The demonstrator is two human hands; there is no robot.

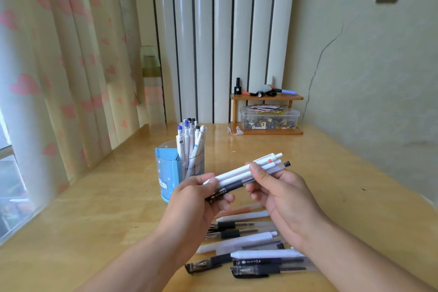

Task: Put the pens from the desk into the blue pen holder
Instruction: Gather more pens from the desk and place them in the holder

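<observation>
A blue pen holder (166,173) stands on the wooden desk (308,173), left of centre, with several white pens upright in its clear compartment. Just right of it and above the desk, my left hand (196,199) and my right hand (282,194) together hold a small bundle of pens (239,174), two white and one dark, lying slanted up to the right. My left hand grips the tip end and my right hand pinches the bundle near the clicker end. Several more pens (246,244), white and black, lie loose on the desk below my hands.
A small wooden shelf (267,97) with a clear box of bits stands at the back by the wall. A heart-patterned curtain (59,66) hangs along the left edge. A white radiator (213,42) stands behind the desk.
</observation>
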